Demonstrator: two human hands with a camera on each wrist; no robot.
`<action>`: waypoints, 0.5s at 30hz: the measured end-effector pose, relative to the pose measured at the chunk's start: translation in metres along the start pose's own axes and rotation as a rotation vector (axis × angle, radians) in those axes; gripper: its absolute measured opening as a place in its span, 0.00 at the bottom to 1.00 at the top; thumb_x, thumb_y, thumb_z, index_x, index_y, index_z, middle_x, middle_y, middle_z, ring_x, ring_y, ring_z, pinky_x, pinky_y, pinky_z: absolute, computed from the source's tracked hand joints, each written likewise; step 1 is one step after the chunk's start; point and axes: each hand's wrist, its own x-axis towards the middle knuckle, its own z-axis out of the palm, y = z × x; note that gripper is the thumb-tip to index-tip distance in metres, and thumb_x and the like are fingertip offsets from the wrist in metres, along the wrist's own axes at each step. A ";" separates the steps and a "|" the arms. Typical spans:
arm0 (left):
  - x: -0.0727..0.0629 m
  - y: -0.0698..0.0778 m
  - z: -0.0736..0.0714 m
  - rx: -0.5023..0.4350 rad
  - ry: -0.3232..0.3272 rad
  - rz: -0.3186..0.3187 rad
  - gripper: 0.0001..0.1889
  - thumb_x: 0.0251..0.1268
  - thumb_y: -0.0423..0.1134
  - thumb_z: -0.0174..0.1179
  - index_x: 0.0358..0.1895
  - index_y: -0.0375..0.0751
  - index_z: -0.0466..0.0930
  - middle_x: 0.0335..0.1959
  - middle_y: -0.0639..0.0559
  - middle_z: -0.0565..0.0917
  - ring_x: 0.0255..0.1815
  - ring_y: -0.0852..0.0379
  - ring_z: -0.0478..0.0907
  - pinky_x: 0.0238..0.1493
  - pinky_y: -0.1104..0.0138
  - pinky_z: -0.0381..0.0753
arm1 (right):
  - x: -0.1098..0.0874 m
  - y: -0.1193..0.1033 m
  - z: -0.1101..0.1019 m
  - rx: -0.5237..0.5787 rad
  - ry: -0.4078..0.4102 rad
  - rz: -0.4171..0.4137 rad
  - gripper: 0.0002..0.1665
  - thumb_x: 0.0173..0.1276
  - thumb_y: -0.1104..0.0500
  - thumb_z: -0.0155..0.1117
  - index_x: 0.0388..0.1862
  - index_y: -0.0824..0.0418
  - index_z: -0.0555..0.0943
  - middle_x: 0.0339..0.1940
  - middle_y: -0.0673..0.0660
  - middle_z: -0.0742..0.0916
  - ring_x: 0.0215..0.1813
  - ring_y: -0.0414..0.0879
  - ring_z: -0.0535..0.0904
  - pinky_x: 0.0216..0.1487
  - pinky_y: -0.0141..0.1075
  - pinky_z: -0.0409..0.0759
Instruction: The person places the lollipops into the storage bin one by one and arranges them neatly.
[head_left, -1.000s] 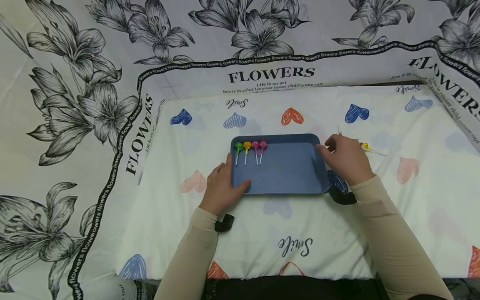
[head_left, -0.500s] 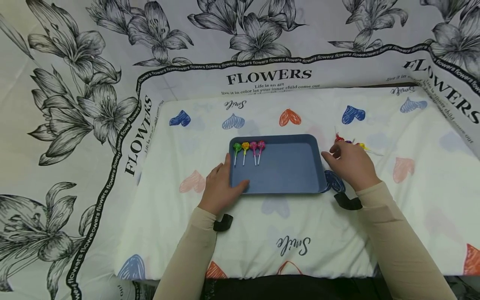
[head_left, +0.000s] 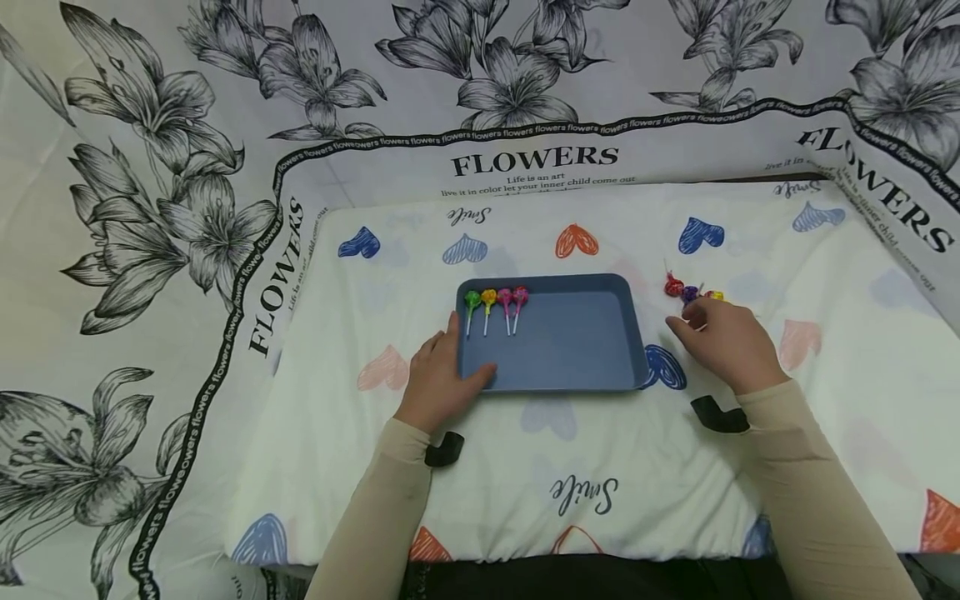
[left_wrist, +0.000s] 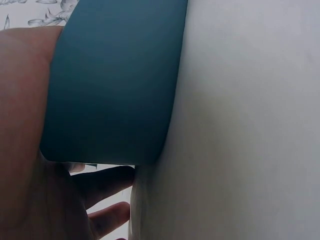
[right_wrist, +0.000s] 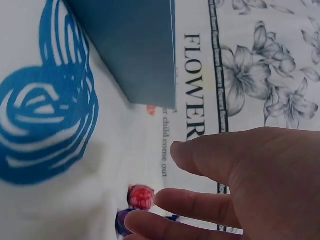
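Note:
A blue-grey tray (head_left: pixel 570 367) lies on the white cloth. Inside it, along the left part of its far side, several lollipops stand in a row: a green one (head_left: pixel 472 298), a yellow one (head_left: pixel 489 297) and pink ones (head_left: pixel 520 295). My left hand (head_left: pixel 444 379) rests against the tray's left side, fingers extended, thumb over the near-left rim. Right of the tray, my right hand (head_left: pixel 726 343) is over loose lollipops, thumb and fingers apart and holding nothing. A red lollipop (head_left: pixel 673 285), a purple one (head_left: pixel 690 293) and a partly hidden yellow one (head_left: pixel 715 295) lie by its fingertips.
The white cloth (head_left: pixel 322 467) with printed hearts covers the work surface. A floral sheet (head_left: pixel 375 83) with a black border line surrounds it at the back and left. Cloth lies between the tray's right edge and the loose lollipops.
My right hand has moved right and slightly down, away from the tray's right edge, uncovering the red and purple lollipops. My left hand stays at the tray's left side.

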 end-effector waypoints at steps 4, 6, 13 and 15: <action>-0.001 0.000 0.000 0.006 0.005 0.006 0.56 0.69 0.66 0.61 0.87 0.43 0.40 0.83 0.41 0.62 0.83 0.37 0.54 0.81 0.42 0.51 | -0.003 0.007 -0.004 -0.017 -0.024 0.007 0.31 0.79 0.41 0.58 0.54 0.70 0.85 0.51 0.72 0.88 0.47 0.64 0.84 0.43 0.57 0.80; -0.001 0.000 0.000 0.003 0.007 0.007 0.56 0.69 0.66 0.61 0.87 0.43 0.40 0.83 0.40 0.62 0.83 0.36 0.54 0.81 0.42 0.51 | -0.005 0.011 -0.006 -0.026 -0.043 0.008 0.31 0.78 0.42 0.59 0.56 0.69 0.84 0.52 0.73 0.87 0.48 0.65 0.84 0.43 0.57 0.80; -0.002 0.000 0.000 0.008 0.007 0.007 0.56 0.69 0.65 0.61 0.87 0.43 0.40 0.82 0.39 0.63 0.83 0.36 0.55 0.81 0.42 0.52 | -0.014 0.023 -0.012 -0.059 -0.126 -0.015 0.30 0.76 0.45 0.64 0.59 0.71 0.83 0.54 0.75 0.86 0.49 0.65 0.85 0.45 0.59 0.82; -0.001 0.001 0.000 0.010 0.006 0.009 0.56 0.69 0.65 0.61 0.87 0.43 0.40 0.83 0.39 0.63 0.83 0.37 0.55 0.81 0.42 0.52 | -0.017 0.028 -0.012 -0.067 -0.144 -0.030 0.30 0.75 0.46 0.65 0.58 0.72 0.83 0.50 0.75 0.87 0.44 0.62 0.85 0.44 0.58 0.83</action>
